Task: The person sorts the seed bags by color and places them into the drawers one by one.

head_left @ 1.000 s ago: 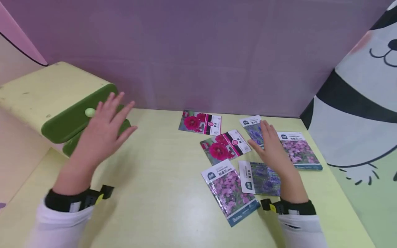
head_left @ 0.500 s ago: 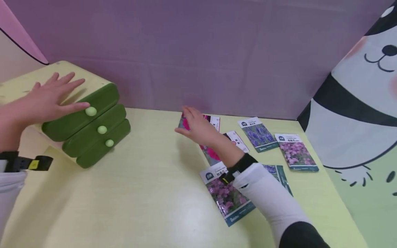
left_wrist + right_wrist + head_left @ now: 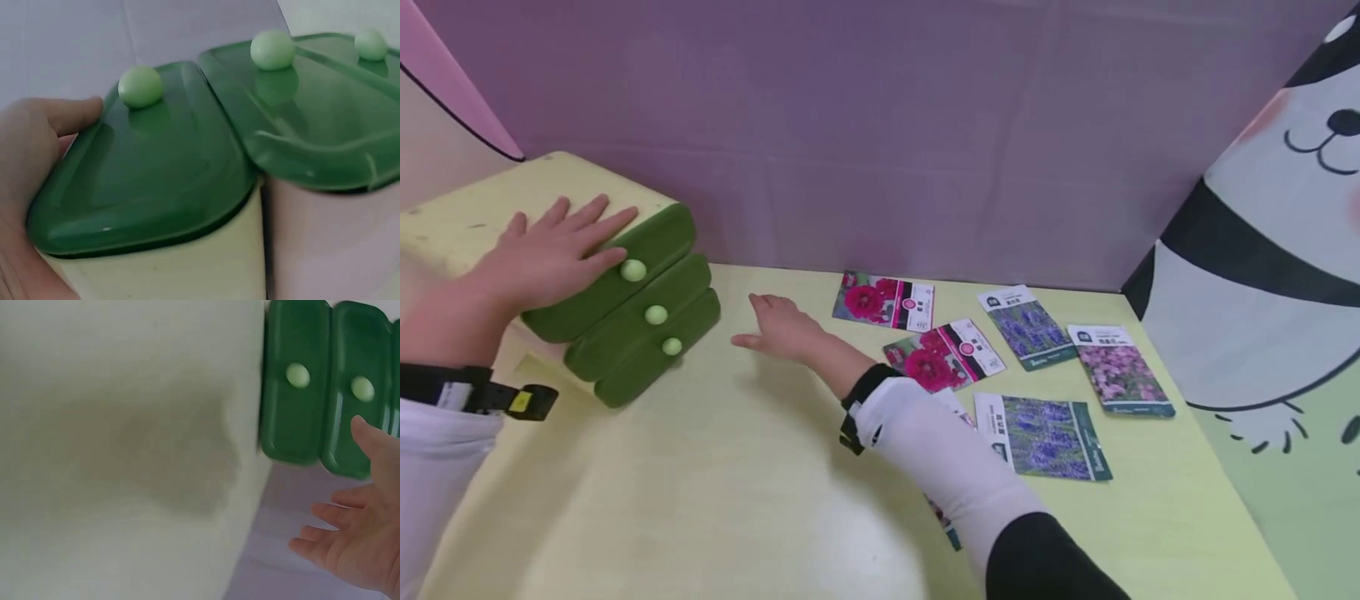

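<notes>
Drawer fronts [image 3: 150, 169] – glossy green plastic; seed packets [image 3: 1045, 425] – shiny printed foil; tabletop [image 3: 737, 483] – smooth laminate.

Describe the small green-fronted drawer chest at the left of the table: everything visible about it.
The drawer chest stands at the table's left rear by the purple wall. Its pale yellow body looks like plastic, with three glossy dark green drawer fronts with rounded corners, stepped downward, each with a pale green round knob. All three drawers look shut. The left hand rests flat on its top, thumb beside the top knob. The right hand is nearby but apart.
</notes>
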`<state>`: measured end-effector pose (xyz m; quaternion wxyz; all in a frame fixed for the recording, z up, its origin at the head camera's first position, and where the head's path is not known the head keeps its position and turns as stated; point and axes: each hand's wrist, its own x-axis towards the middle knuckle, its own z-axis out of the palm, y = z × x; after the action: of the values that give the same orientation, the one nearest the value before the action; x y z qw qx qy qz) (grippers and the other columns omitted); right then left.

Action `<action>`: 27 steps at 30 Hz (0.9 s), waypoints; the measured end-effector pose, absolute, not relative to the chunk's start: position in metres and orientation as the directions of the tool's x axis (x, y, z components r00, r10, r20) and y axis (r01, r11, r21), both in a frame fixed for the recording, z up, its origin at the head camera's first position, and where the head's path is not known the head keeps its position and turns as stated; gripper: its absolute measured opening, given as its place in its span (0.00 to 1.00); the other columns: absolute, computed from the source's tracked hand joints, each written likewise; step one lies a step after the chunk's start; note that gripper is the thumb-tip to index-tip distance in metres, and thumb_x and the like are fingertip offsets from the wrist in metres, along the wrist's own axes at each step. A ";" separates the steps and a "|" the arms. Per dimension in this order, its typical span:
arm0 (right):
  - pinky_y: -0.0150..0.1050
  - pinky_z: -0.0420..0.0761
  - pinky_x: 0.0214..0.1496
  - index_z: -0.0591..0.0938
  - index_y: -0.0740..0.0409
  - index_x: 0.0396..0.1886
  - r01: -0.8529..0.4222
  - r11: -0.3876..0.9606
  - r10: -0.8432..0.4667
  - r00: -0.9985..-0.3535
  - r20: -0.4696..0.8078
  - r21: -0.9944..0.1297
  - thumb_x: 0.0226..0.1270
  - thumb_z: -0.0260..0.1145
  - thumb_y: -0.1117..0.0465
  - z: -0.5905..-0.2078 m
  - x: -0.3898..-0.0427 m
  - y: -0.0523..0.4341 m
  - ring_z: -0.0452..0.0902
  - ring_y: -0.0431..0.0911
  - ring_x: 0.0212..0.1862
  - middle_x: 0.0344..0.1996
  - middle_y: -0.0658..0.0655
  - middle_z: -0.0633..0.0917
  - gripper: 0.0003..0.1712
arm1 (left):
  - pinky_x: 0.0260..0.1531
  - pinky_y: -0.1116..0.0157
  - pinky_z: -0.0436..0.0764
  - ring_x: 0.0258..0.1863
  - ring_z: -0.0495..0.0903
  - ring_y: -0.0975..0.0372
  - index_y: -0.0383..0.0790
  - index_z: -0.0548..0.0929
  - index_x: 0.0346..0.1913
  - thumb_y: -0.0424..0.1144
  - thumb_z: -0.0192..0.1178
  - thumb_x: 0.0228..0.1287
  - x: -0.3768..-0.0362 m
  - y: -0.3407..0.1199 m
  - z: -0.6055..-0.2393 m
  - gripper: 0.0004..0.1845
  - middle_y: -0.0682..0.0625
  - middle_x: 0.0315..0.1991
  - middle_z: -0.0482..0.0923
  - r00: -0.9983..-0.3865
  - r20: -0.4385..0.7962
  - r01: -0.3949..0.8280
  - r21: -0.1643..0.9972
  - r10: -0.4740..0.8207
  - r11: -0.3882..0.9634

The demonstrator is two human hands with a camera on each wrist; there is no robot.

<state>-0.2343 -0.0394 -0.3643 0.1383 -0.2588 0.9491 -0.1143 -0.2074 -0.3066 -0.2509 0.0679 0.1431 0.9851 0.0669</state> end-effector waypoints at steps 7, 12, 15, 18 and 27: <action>0.31 0.70 0.67 0.62 0.57 0.73 -0.412 0.834 -0.507 -0.835 -0.214 -0.368 0.70 0.56 0.38 -0.391 -0.233 -0.085 0.70 0.45 0.67 0.65 0.54 0.75 0.41 | 0.59 0.25 0.28 0.70 0.23 0.30 0.52 0.34 0.77 0.58 0.27 0.77 -0.210 -0.295 -0.250 0.33 0.36 0.76 0.23 -0.961 -0.121 0.228 0.173 0.250 0.958; 0.34 0.80 0.52 0.74 0.49 0.63 -0.388 0.874 -0.452 -0.871 -0.193 -0.294 0.68 0.56 0.35 -0.407 -0.219 -0.121 0.78 0.42 0.55 0.52 0.49 0.83 0.32 | 0.58 0.24 0.29 0.69 0.24 0.29 0.51 0.33 0.77 0.58 0.26 0.76 -0.207 -0.298 -0.251 0.34 0.35 0.75 0.23 -0.965 -0.127 0.208 0.164 0.229 0.964; 0.33 0.80 0.47 0.77 0.44 0.55 -0.360 0.905 -0.402 -0.898 -0.179 -0.226 0.67 0.54 0.33 -0.419 -0.209 -0.139 0.77 0.40 0.53 0.49 0.44 0.82 0.27 | 0.57 0.23 0.30 0.69 0.25 0.28 0.51 0.32 0.77 0.58 0.26 0.76 -0.201 -0.301 -0.255 0.34 0.34 0.75 0.23 -0.964 -0.139 0.206 0.148 0.227 0.967; 0.32 0.78 0.44 0.76 0.41 0.52 -0.363 0.917 -0.387 -0.910 -0.150 -0.163 0.68 0.52 0.32 -0.426 -0.205 -0.153 0.77 0.37 0.50 0.45 0.41 0.82 0.24 | 0.57 0.23 0.31 0.69 0.26 0.27 0.50 0.32 0.77 0.59 0.28 0.76 -0.198 -0.304 -0.258 0.36 0.34 0.75 0.24 -0.967 -0.133 0.200 0.124 0.216 0.972; 0.33 0.77 0.28 0.76 0.37 0.45 -0.289 0.937 -0.308 -0.949 -0.071 -0.197 0.70 0.48 0.31 -0.422 -0.218 -0.156 0.82 0.37 0.39 0.35 0.42 0.85 0.21 | 0.57 0.23 0.32 0.69 0.26 0.28 0.52 0.33 0.77 0.61 0.34 0.74 -0.207 -0.300 -0.259 0.38 0.35 0.76 0.25 -0.968 -0.081 0.229 0.091 0.236 0.969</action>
<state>-0.2180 -0.1560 -0.4222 0.0503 -0.1518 0.9828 -0.0923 -0.2072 -0.3002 -0.2593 0.0455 0.1173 0.9912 0.0404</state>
